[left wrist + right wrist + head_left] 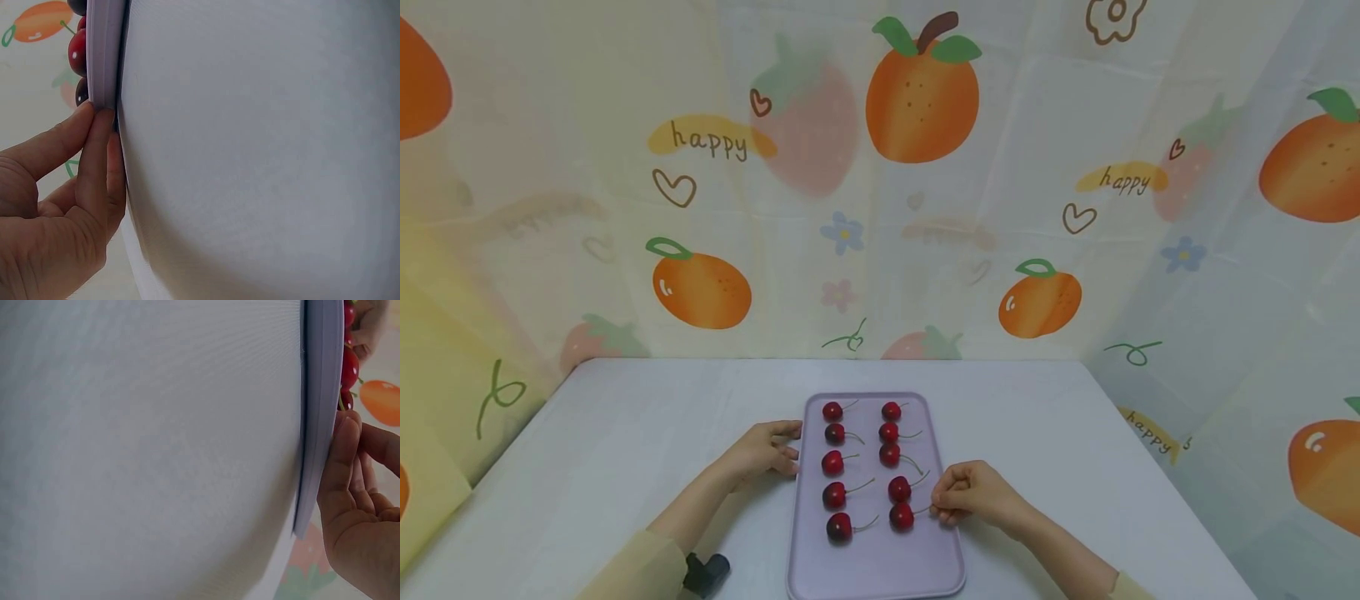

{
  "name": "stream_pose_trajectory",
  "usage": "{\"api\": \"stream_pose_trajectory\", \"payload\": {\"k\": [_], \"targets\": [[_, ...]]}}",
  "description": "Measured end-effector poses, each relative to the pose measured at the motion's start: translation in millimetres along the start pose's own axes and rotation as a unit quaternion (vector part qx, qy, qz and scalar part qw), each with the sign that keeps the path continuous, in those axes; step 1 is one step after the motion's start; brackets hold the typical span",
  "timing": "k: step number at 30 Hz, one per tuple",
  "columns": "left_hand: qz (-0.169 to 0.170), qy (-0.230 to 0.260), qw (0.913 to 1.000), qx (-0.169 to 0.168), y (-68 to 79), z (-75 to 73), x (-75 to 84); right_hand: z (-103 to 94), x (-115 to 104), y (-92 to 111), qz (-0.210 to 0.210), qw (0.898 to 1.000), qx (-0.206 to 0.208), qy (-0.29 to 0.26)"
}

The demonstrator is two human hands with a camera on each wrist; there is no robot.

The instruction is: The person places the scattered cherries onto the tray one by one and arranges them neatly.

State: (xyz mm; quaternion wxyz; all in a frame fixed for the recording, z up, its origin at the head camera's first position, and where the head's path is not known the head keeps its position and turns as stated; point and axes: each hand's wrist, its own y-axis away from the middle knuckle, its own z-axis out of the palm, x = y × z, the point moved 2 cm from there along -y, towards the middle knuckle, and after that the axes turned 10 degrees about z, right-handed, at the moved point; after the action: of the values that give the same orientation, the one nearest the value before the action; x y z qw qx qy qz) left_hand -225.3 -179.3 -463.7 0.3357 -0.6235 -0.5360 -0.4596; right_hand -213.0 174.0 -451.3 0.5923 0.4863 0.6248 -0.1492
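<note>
A lilac tray (880,575) lies on the white table, with several red cherries in two columns, their stems pointing right. At the tray's right rim, my right hand (973,496) pinches the stem tip of the nearest cherry (902,517) in the right column; that cherry rests on the tray. The right wrist view shows the thumb (345,447) and forefinger together beside the tray wall (322,412). My left hand (765,450) touches the tray's left edge with fairly straight fingers. In the left wrist view, its fingertips (102,119) meet the tray's side wall (106,56).
A white table (685,400) spreads around the tray. Behind it and at both sides hang fruit-printed curtains (925,225). A black device (706,575) sits by the left sleeve (636,571).
</note>
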Motion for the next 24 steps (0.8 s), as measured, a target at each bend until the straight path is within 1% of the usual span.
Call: {"api": "stream_pose_trajectory", "payload": {"k": [6,15,19,21,24], "targets": [[0.002,0.005,1.0000,-0.001,-0.2,0.0,-1.3,0.0,0,0,-0.001,1.000,0.005,0.008],[-0.004,0.005,1.0000,0.001,-0.6,1.1,-0.3,-1.3,1,2,0.003,1.000,0.011,0.022],[0.010,0.005,0.9999,-0.013,2.7,-0.1,2.3,-5.1,-1,3,0.000,0.999,0.014,0.035],[0.013,-0.009,0.9996,-0.022,5.7,-1.5,4.9,-9.1,-3,4,-0.002,0.999,0.019,0.040],[0.013,-0.063,0.9973,-0.034,11.6,-7.2,12.4,-18.0,-6,4,-0.004,0.998,0.041,0.052]]}}
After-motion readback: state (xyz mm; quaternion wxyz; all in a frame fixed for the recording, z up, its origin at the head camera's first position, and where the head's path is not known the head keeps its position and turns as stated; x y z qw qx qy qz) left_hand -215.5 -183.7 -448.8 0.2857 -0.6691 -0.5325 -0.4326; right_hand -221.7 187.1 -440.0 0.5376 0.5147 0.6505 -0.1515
